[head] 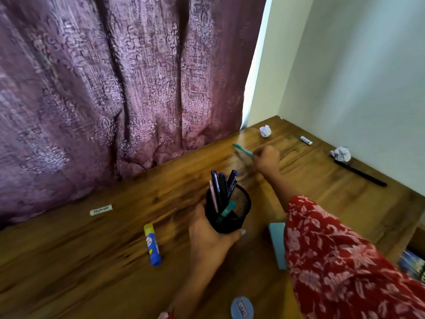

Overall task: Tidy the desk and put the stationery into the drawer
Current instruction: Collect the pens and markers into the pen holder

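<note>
My left hand grips a black mesh pen holder above the wooden desk; several dark pens and a teal one stand in it. Farther back, my right hand pinches a teal pen just over the desk. A blue and yellow glue stick lies left of the holder. A white eraser lies near the curtain. A black pen and a small white tube lie at the far right.
Two crumpled paper balls sit near the back right corner. A light blue box lies partly under my right sleeve, and a round blue lid sits at the near edge. A purple curtain hangs behind the desk.
</note>
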